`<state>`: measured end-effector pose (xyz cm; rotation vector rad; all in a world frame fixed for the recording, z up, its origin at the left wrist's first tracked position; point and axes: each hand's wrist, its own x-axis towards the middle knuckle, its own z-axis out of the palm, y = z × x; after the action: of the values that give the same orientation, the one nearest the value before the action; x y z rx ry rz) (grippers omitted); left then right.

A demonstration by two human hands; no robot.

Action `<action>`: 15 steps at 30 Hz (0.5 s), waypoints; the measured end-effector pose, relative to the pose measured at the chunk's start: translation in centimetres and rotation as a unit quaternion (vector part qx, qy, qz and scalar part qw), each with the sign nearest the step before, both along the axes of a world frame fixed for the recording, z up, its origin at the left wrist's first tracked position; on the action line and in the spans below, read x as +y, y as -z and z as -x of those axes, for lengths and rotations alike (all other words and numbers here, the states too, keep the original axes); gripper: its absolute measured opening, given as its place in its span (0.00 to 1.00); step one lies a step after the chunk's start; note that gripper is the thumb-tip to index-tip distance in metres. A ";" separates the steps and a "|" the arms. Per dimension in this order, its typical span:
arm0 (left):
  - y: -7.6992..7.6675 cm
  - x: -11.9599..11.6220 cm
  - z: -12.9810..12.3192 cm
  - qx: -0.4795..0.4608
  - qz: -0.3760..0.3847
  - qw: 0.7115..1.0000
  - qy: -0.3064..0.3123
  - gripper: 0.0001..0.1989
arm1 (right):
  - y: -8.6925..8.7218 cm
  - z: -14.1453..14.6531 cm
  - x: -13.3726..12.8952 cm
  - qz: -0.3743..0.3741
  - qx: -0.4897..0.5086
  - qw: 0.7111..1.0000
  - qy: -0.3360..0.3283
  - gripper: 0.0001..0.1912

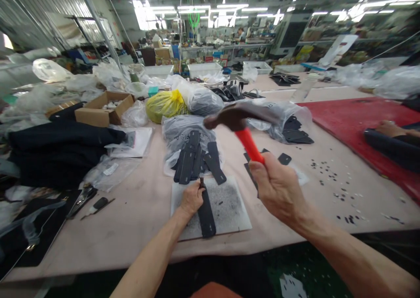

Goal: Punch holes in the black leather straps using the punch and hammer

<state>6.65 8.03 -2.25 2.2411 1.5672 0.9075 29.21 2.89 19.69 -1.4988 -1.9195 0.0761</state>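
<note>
My right hand is closed round the orange handle of a hammer, raised above the table with its dark metal head pointing left. The fingers of my left hand pinch a small dark upright punch. Its lower end stands at the upper end of a black strip. That strip lies on a pale, speckled board near the table's front edge. Just behind the board, several black strips are piled on a plastic bag.
Small black pieces are scattered at the right. A red sheet lies beyond, with another person's arm over it. At the left are a screwdriver-like tool, black cloth and a cardboard box.
</note>
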 end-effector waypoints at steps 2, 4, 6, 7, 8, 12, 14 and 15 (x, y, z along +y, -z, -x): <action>0.0 0.0 0.0 0.002 -0.001 1.000 0.000 0.04 | 0.5 0.1 -0.1 -0.003 0.010 1.000 -0.015 0.14; -0.1 0.0 0.0 0.004 0.001 1.000 0.000 0.04 | 1.0 -0.2 -0.1 0.048 -0.071 0.994 -0.073 0.13; -0.2 0.0 0.0 0.004 0.002 1.000 0.001 0.04 | 1.0 -0.7 -0.1 0.099 -0.133 0.982 -0.093 0.13; -0.2 0.0 0.0 0.003 0.002 1.000 0.002 0.05 | 0.8 -0.8 0.0 0.107 -0.124 0.983 -0.077 0.13; -0.3 0.0 -0.1 0.002 0.002 1.000 0.003 0.05 | 0.5 -0.9 0.0 0.100 -0.094 0.989 -0.051 0.14; -0.4 0.0 -0.2 0.002 0.001 1.000 0.002 0.05 | 0.3 -0.4 -0.2 0.056 0.009 0.998 0.003 0.18; -0.4 0.0 -0.2 0.012 0.004 1.000 -0.004 0.04 | 1.0 -0.5 -0.4 0.099 -0.066 0.992 -0.048 0.17; -0.4 0.0 -0.2 0.017 0.007 1.000 -0.006 0.04 | 1.4 -0.7 -0.4 0.132 -0.113 0.982 -0.071 0.16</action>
<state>6.85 8.03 -1.84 2.2512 1.5970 0.8640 29.94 2.45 18.33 -1.5938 -2.2712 0.2419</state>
